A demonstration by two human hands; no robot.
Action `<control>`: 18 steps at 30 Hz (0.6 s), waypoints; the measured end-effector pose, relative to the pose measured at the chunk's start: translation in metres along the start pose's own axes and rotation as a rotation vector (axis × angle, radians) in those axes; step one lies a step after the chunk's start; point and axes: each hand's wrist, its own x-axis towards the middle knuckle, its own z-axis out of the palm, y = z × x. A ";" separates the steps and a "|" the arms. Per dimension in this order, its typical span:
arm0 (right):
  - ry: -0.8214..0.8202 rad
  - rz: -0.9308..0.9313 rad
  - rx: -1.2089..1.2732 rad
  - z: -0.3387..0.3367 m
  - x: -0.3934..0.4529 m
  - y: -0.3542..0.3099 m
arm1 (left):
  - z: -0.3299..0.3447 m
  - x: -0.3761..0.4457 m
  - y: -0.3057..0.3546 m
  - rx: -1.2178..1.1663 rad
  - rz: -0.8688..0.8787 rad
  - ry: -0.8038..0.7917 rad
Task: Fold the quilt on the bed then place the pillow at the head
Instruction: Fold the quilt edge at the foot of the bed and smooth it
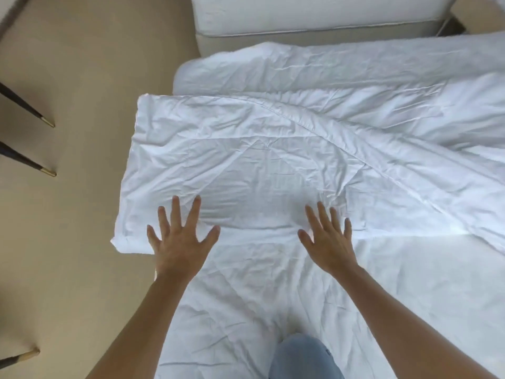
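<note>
A white quilt [273,165] lies crumpled across the bed, with one folded layer spread flat in front of me and its left corner hanging past the bed's edge. My left hand [181,236] rests flat on the near edge of that folded layer, fingers spread, holding nothing. My right hand [328,239] lies flat on the same edge further right, fingers also apart. The bed's white sheet [410,310] shows below the fold. No pillow can be told apart from the bedding.
A second white bed or mattress [314,15] stands just beyond. Beige floor [82,105] lies to the left with dark gold-tipped furniture legs [46,170] at the left edge. My knee in blue jeans [303,356] rests on the bed.
</note>
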 end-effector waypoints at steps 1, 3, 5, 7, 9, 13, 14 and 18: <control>0.029 0.014 0.033 -0.015 -0.021 -0.002 | -0.012 -0.014 0.018 -0.010 0.066 0.030; 0.082 0.034 0.076 -0.046 -0.062 -0.002 | -0.035 -0.041 0.052 -0.059 0.153 0.067; 0.138 0.032 0.089 -0.073 -0.102 0.004 | -0.050 -0.068 0.085 -0.105 0.200 0.085; 0.199 0.039 0.111 -0.094 -0.140 0.019 | -0.055 -0.096 0.119 -0.137 0.262 0.093; 0.240 0.068 0.130 -0.109 -0.177 0.038 | -0.057 -0.126 0.153 -0.215 0.289 0.055; 0.244 0.172 0.142 -0.121 -0.246 0.089 | -0.050 -0.192 0.222 -0.340 0.332 -0.036; 0.242 0.197 0.149 -0.124 -0.259 0.103 | -0.047 -0.206 0.239 -0.343 0.357 -0.056; 0.279 0.263 0.174 -0.141 -0.304 0.171 | -0.034 -0.247 0.311 -0.349 0.436 -0.127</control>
